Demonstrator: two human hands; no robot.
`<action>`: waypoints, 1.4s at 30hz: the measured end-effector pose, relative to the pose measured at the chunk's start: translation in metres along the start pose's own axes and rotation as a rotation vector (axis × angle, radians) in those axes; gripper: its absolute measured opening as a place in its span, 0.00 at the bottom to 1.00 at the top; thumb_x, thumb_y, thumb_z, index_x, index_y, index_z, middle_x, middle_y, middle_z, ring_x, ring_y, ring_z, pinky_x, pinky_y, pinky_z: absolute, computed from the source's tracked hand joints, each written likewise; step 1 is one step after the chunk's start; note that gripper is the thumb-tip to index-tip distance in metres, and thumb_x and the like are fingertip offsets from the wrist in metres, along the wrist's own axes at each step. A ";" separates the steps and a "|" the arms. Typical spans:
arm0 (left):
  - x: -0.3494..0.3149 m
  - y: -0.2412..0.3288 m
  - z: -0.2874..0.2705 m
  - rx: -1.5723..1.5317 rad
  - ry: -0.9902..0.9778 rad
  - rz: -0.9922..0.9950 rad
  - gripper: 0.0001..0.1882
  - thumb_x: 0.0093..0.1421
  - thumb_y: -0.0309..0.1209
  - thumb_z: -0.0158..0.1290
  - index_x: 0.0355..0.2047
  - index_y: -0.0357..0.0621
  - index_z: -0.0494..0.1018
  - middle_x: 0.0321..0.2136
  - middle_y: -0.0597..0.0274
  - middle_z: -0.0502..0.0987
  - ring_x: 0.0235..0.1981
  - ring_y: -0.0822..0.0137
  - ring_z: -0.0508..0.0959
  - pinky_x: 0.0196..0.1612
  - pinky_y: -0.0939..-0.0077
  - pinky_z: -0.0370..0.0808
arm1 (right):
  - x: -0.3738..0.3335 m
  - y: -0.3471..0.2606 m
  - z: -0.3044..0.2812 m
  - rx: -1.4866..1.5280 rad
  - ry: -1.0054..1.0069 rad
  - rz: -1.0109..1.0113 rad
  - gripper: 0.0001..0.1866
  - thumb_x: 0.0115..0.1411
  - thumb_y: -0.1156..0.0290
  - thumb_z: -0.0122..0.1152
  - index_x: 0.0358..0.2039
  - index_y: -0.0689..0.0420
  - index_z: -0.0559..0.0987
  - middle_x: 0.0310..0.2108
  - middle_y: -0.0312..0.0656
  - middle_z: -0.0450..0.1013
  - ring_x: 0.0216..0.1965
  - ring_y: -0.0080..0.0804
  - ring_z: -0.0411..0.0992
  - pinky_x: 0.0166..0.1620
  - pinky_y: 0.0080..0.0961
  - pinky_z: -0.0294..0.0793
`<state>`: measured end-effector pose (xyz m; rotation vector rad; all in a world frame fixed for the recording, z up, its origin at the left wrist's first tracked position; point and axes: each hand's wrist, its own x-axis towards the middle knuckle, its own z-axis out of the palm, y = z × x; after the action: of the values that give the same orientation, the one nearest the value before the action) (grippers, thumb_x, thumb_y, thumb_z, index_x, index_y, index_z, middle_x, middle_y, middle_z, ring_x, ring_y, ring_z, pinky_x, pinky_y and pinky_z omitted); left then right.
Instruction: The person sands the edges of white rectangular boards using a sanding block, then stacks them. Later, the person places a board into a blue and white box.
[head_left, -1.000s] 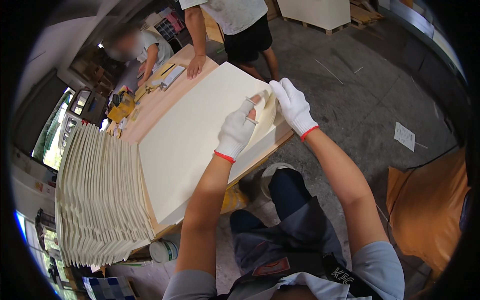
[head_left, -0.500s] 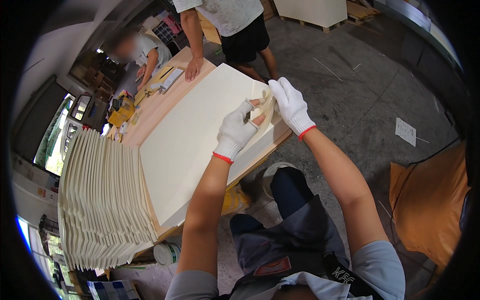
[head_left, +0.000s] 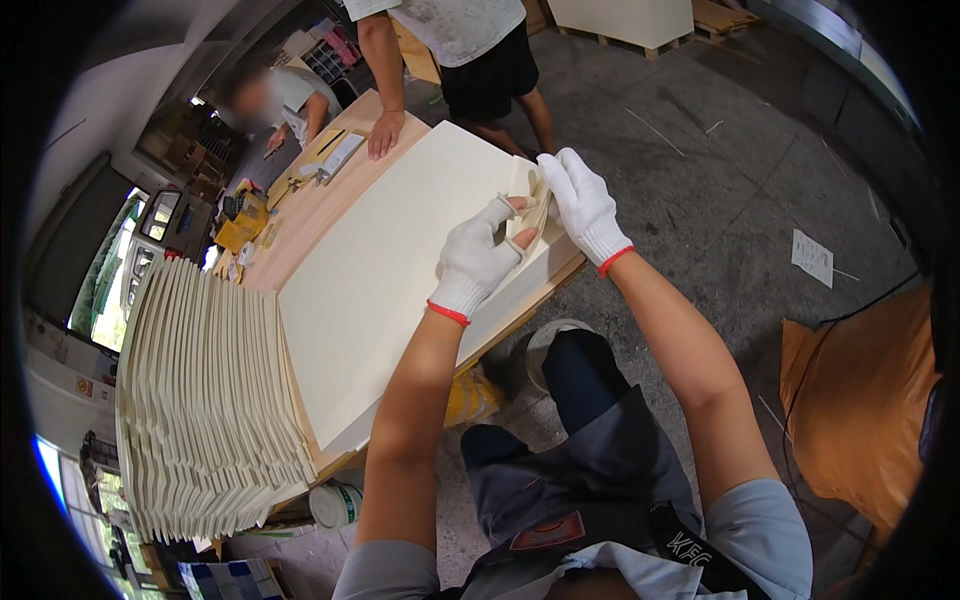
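A thick stack of cream paper sheets (head_left: 400, 250) lies on the wooden table in front of me. At its right corner several sheets curl up in a fanned bundle (head_left: 541, 212). My left hand (head_left: 480, 250), in a white glove that leaves the thumb and forefinger tips bare, reaches over the stack. Its thumb and forefinger are apart, their tips touching the fanned edges. On the outer side, my right hand (head_left: 580, 200), also white-gloved, grips the curled corner with its fingers together. Its thumb is hidden.
A fanned pile of cream folded sheets (head_left: 210, 400) stands at the left. Along the table (head_left: 320, 215) lie a yellow box (head_left: 243, 222) and a notepad (head_left: 345, 153). One co-worker rests a hand (head_left: 386, 133) on it; another sits beyond. An orange sack (head_left: 860, 400) stands at right.
The curled sheets at the corner have shifted slightly between my hands, which stay nearly in place. The seated co-worker's hand has moved up off the table items.
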<state>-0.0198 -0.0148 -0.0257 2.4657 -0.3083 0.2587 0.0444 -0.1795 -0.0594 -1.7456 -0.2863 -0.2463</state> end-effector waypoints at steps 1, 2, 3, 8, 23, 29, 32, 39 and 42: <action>0.000 0.000 0.000 -0.007 0.015 0.008 0.20 0.61 0.36 0.55 0.54 0.48 0.73 0.35 0.53 0.80 0.33 0.67 0.78 0.42 0.76 0.73 | 0.000 -0.001 -0.001 0.012 -0.007 0.017 0.27 0.66 0.42 0.41 0.36 0.56 0.71 0.29 0.52 0.73 0.37 0.56 0.73 0.42 0.41 0.69; -0.001 0.000 0.001 -0.014 0.029 0.015 0.20 0.62 0.36 0.54 0.54 0.48 0.73 0.36 0.53 0.80 0.33 0.66 0.78 0.42 0.75 0.73 | 0.000 -0.002 -0.001 0.023 -0.015 0.034 0.27 0.66 0.42 0.42 0.36 0.56 0.71 0.29 0.53 0.73 0.37 0.56 0.73 0.41 0.41 0.69; -0.001 -0.001 0.001 0.016 0.059 0.008 0.20 0.62 0.36 0.53 0.54 0.48 0.73 0.36 0.52 0.80 0.34 0.65 0.79 0.43 0.75 0.73 | -0.001 -0.004 -0.002 0.017 -0.024 0.043 0.27 0.66 0.42 0.42 0.36 0.56 0.71 0.29 0.52 0.73 0.36 0.56 0.73 0.41 0.41 0.69; -0.001 0.001 0.000 0.083 0.050 0.008 0.18 0.64 0.36 0.49 0.53 0.48 0.74 0.37 0.51 0.80 0.37 0.60 0.81 0.44 0.74 0.74 | -0.001 -0.001 0.000 0.038 -0.006 0.043 0.26 0.65 0.43 0.44 0.36 0.57 0.71 0.28 0.50 0.73 0.34 0.52 0.73 0.41 0.40 0.70; -0.006 0.011 0.005 0.239 0.089 0.098 0.24 0.54 0.33 0.59 0.53 0.54 0.74 0.42 0.53 0.80 0.39 0.58 0.82 0.45 0.72 0.77 | -0.005 -0.007 -0.005 0.109 -0.032 0.045 0.21 0.67 0.50 0.46 0.38 0.57 0.74 0.31 0.47 0.72 0.36 0.43 0.74 0.40 0.35 0.70; -0.013 0.018 0.005 0.368 0.244 0.293 0.26 0.53 0.33 0.56 0.54 0.62 0.73 0.43 0.53 0.79 0.39 0.53 0.81 0.45 0.68 0.78 | -0.001 0.000 -0.048 -0.551 -0.136 0.112 0.28 0.61 0.39 0.48 0.38 0.53 0.75 0.30 0.50 0.76 0.36 0.51 0.76 0.40 0.41 0.72; -0.012 0.015 0.005 0.425 0.130 0.149 0.24 0.54 0.37 0.56 0.54 0.62 0.74 0.43 0.56 0.80 0.39 0.53 0.81 0.45 0.66 0.77 | -0.007 -0.001 -0.045 -0.760 -0.313 -0.075 0.29 0.59 0.36 0.49 0.33 0.53 0.77 0.30 0.47 0.77 0.35 0.47 0.77 0.38 0.39 0.73; 0.023 0.010 0.004 0.462 0.052 -0.018 0.21 0.57 0.43 0.55 0.52 0.61 0.74 0.43 0.56 0.80 0.42 0.53 0.80 0.45 0.63 0.76 | 0.000 -0.012 -0.048 -0.989 -0.258 -0.368 0.28 0.60 0.38 0.49 0.35 0.52 0.78 0.26 0.44 0.75 0.30 0.43 0.76 0.31 0.39 0.74; 0.028 0.008 0.002 0.426 0.032 -0.056 0.21 0.58 0.44 0.55 0.52 0.60 0.74 0.44 0.56 0.80 0.43 0.52 0.80 0.46 0.63 0.76 | 0.004 -0.029 -0.047 -0.973 -0.286 -0.383 0.27 0.61 0.39 0.48 0.36 0.53 0.76 0.28 0.47 0.76 0.32 0.44 0.76 0.34 0.38 0.74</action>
<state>0.0051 -0.0267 -0.0160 2.8809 -0.1834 0.3709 0.0382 -0.2202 -0.0219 -2.6869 -0.8090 -0.4623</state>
